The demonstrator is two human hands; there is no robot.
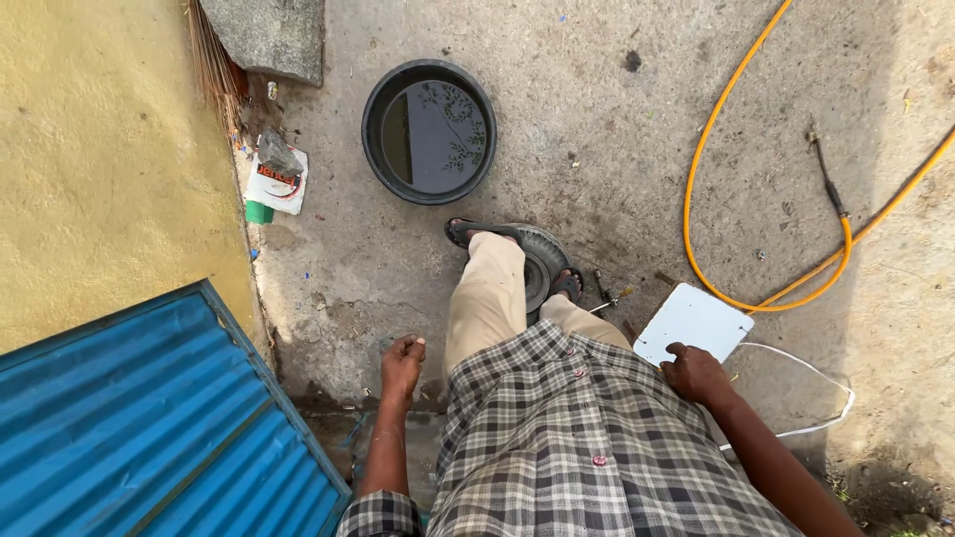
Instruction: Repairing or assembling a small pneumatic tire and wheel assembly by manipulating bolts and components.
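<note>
Resting apart, two hands: left (402,364) loosely curled, empty; right (694,373) fingers touching one white board (693,320).

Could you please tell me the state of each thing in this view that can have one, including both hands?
Basin: upright, filled with dark water.
Tyre: flat on the concrete, pinned under both feet.
Hose: loose, looped on the ground.
White board: lying flat, right hand on its edge.
Left hand: loosely curled, holding nothing visible.
Right hand: resting on the board.
</note>
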